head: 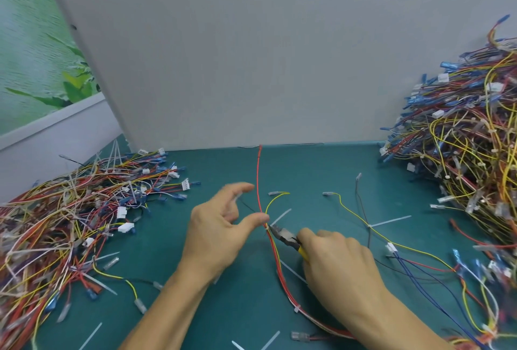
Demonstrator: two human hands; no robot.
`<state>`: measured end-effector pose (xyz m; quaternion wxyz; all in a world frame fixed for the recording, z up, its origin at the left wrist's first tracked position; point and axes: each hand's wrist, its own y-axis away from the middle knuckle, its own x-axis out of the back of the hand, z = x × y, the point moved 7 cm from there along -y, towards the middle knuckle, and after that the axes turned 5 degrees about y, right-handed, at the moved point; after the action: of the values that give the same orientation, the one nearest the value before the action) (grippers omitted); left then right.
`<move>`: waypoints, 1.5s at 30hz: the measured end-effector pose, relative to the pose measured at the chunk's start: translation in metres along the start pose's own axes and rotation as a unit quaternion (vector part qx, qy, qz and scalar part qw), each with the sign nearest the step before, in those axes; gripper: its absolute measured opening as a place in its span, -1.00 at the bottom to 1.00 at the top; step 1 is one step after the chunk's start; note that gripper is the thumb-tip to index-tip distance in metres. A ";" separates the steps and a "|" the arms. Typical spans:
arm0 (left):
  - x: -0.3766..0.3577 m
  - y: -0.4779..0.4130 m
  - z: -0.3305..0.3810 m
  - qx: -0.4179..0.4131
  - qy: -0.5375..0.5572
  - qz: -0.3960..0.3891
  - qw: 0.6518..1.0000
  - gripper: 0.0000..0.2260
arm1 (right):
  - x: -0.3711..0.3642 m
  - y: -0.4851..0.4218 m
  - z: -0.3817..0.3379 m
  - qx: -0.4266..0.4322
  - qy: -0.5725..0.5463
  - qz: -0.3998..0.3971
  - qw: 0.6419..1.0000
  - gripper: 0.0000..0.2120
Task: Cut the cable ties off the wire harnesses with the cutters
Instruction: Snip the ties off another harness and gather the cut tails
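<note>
While your right hand [338,263] grips yellow-handled steel cutters [285,237], cutter nose sits against thin red-and-yellow wire harness [258,179] mid-mat, just beside white plastic cable tie [281,216] jutting from bundle. Cutter blades too small to judge. Your left hand [221,226] holds nothing, fingers spread and relaxed, thumb tip at harness; contact unclear. Harness runs from grey back panel [251,55] toward you across teal mat [223,307]. Second white tie [297,308] wraps harness nearer you. Tangled multicoloured left wire pile [70,223] and taller right wire pile [461,153] flank you.
</note>
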<state>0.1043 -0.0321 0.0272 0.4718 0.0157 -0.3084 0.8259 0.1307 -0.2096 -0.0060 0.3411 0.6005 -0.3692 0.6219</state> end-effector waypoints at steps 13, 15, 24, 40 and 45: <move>-0.025 0.008 -0.003 -0.018 -0.024 -0.160 0.987 -0.93 | -0.013 0.000 -0.014 0.066 0.030 -0.034 0.997 -0.90; -0.026 0.009 -0.006 -0.007 -0.025 -0.164 0.986 -0.87 | -0.016 -0.001 -0.014 0.068 0.029 -0.039 0.996 -0.90; -0.016 0.004 -0.012 0.032 0.015 -0.093 0.995 -0.87 | -0.008 -0.003 -0.007 0.050 0.017 -0.035 0.998 -0.86; -0.007 -0.008 -0.027 0.230 0.496 0.040 0.836 -0.76 | 0.005 -0.022 0.118 -0.172 0.010 -0.022 0.985 -0.83; -0.003 -0.007 -0.023 0.235 0.535 0.029 0.811 -0.82 | 0.002 -0.026 0.100 -0.126 0.014 0.030 0.991 -0.93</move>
<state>0.1172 -0.0200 0.0111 0.5199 -0.3267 0.1960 0.7646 0.2030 -0.2839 -0.0026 0.4002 0.5325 -0.4578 0.5888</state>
